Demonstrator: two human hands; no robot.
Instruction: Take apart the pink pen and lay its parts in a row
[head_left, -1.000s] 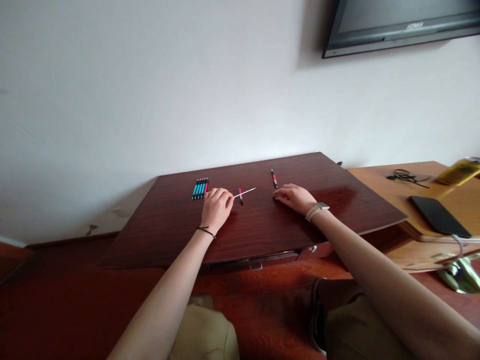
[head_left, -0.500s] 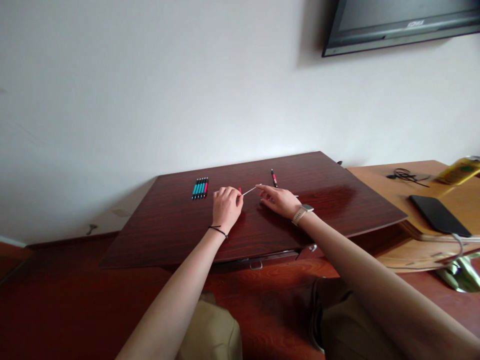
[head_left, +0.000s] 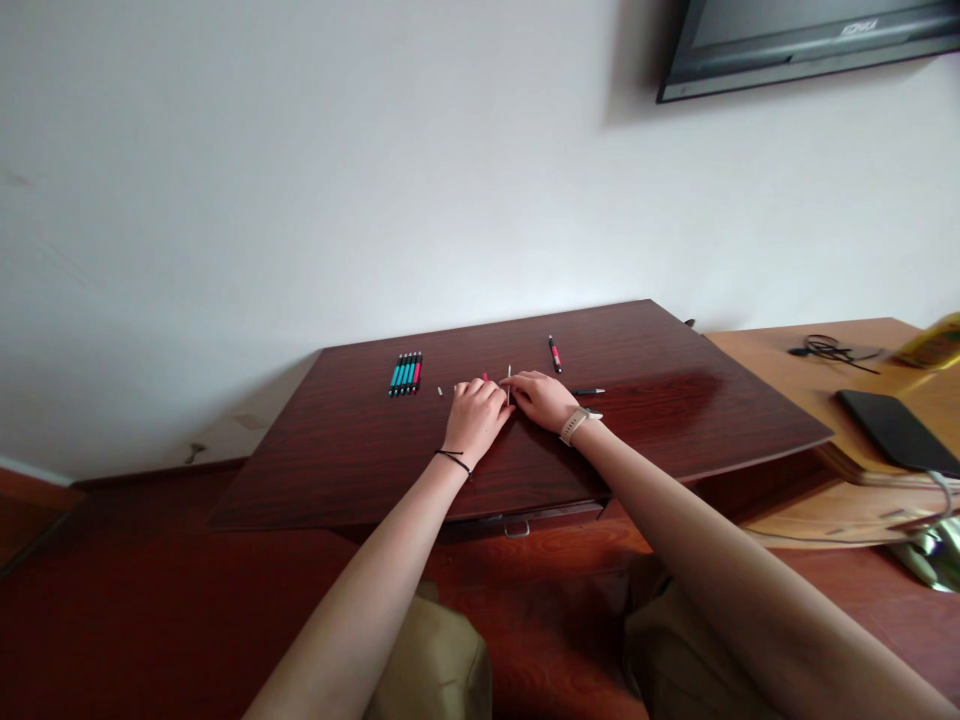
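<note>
A: Item one, your hands. State?

B: Your left hand (head_left: 475,418) and right hand (head_left: 544,397) sit side by side at mid-board, knuckles up, fingers curled inward. Between them stands a thin white refill (head_left: 509,384), nearly upright. The right fingertips appear to pinch it; whether the left also grips it, I cannot tell. A pink barrel piece (head_left: 484,377) peeks out just beyond the left knuckles.

A: Handling notes on the refill?

B: Judged light, slender and springy, probably smooth plastic, so likely to roll or slip. It would bend if pressed sideways. Take it low on the shaft, near the fingers, not at the tip.

A: Item two, loose parts nearby?

B: A small grey bit (head_left: 440,390) left of your left hand; a dark pen piece (head_left: 587,391) lying just right of your wrist; a red and black pen (head_left: 554,354) farther back; a row of teal and pink pens (head_left: 405,373) laid touching, back left.

A: Item three, surface and room?

B: Dark glossy wooden board (head_left: 675,420), slick-looking. A lighter wooden desk (head_left: 780,390) adjoins it on the right, carrying a black phone (head_left: 896,432) and a tangled cable (head_left: 825,348). White wall (head_left: 300,180) behind, screen (head_left: 810,40) mounted top right.
</note>
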